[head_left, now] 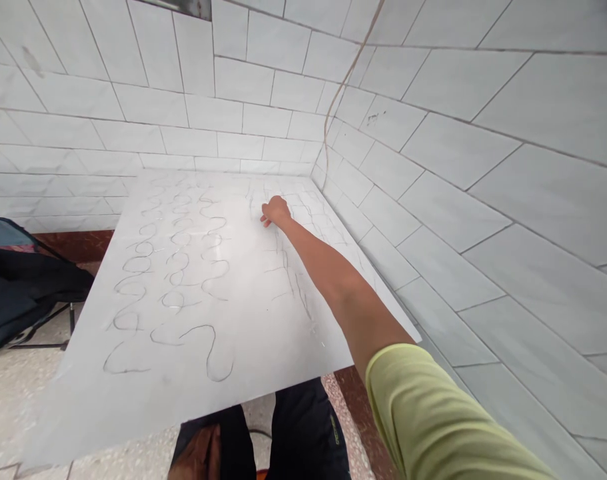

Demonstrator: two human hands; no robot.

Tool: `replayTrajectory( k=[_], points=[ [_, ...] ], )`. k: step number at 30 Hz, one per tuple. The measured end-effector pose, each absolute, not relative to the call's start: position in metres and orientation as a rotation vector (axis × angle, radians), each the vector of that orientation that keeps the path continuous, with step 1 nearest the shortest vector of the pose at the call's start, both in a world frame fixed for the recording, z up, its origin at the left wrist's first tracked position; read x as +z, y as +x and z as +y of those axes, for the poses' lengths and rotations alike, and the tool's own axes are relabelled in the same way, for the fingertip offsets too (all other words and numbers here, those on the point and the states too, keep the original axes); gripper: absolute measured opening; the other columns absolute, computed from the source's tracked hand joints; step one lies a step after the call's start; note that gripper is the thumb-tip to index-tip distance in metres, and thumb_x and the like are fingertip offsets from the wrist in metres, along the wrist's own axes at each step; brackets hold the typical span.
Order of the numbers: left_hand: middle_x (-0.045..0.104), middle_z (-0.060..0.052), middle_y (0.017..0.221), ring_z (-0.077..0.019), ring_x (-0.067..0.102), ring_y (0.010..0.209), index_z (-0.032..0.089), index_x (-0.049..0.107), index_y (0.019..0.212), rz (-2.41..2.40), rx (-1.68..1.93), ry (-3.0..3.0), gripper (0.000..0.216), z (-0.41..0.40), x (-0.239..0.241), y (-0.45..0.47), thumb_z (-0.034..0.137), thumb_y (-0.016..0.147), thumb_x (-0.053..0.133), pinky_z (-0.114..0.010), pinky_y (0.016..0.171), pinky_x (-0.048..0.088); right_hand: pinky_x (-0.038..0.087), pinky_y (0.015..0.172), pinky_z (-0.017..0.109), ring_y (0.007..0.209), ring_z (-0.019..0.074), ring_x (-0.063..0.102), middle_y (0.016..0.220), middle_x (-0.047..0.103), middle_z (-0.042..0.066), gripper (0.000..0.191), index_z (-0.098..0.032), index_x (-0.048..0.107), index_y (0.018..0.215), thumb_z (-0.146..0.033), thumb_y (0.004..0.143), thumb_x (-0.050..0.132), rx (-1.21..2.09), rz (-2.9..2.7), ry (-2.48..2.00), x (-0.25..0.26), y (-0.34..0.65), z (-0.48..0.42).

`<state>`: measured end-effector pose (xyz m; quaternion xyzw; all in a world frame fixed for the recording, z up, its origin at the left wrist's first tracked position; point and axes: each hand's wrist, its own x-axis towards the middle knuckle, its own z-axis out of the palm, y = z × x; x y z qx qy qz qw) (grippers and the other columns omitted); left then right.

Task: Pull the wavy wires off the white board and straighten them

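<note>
Green sleeve (423,407) runs off-frame, right hand (276,211) curled over a scribbled sheet (263,347), the hands' grip impossible to tell.

We could pass freely over the left half of the flat white line-marked sheet (263,347); rightward, the outstretched bare right arm (333,280) and pale tiled side wall (483,193) block us.

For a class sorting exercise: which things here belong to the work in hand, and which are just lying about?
Belongs to the work:
- right hand; any tool in it is hidden
- white sheet
- curved marks

Just about:
- dark cloth
- wall cord
</note>
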<state>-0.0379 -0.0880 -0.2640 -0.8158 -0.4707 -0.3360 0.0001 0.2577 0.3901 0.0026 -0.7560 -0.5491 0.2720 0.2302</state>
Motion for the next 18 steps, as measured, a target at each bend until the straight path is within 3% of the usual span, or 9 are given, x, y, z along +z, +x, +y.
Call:
replayTrajectory(
  k=[5, 8, 11, 18],
  points=[
    [0.081, -0.005, 0.092, -0.0193, 0.08, 0.074, 0.02, 0.065, 0.11, -1.674, -1.1, -2.549, 0.023, -0.092, -0.253, -0.027, 0.025, 0.108, 0.043, -0.027, 0.066, 0.064, 0.054, 0.069, 0.03, 0.064, 0.0179, 0.07, 0.081, 0.075, 0.01, 0.016, -0.013, 0.066, 0.094, -0.015, 0.1, 0.051, 0.624, -1.781, -1.951, -0.001, 0.26, 0.34],
    [0.081, -0.004, 0.094, -0.0194, 0.08, 0.076, 0.021, 0.067, 0.109, -1.696, -1.122, -2.543, 0.024, -0.094, -0.251, -0.023, 0.027, 0.109, 0.044, -0.027, 0.067, 0.064, 0.053, 0.074, 0.03, 0.08, 0.0208, 0.072, 0.094, 0.077, 0.011, 0.014, -0.017, 0.067, 0.091, -0.015, 0.097, 0.055, 0.551, -1.989, -1.826, -0.01, 0.247, 0.313],
    [0.081, -0.004, 0.094, -0.0199, 0.08, 0.079, 0.021, 0.069, 0.107, -1.753, -1.14, -2.545, 0.026, -0.095, -0.247, -0.02, 0.029, 0.109, 0.044, -0.028, 0.07, 0.065, 0.053, 0.083, 0.032, 0.095, 0.0255, 0.071, 0.103, 0.076, 0.011, 0.01, -0.019, 0.069, 0.092, -0.016, 0.094, 0.06, 0.484, -2.147, -1.745, -0.018, 0.229, 0.3],
    [0.081, -0.005, 0.092, -0.0201, 0.08, 0.078, 0.021, 0.068, 0.105, -1.744, -1.129, -2.515, 0.027, -0.097, -0.245, -0.017, 0.028, 0.108, 0.043, -0.028, 0.069, 0.065, 0.056, 0.09, 0.039, 0.108, 0.0306, 0.069, 0.117, 0.072, 0.017, 0.015, -0.016, 0.069, 0.107, -0.019, 0.097, 0.057, 0.435, -2.143, -1.867, -0.014, 0.184, 0.34]
  ],
)
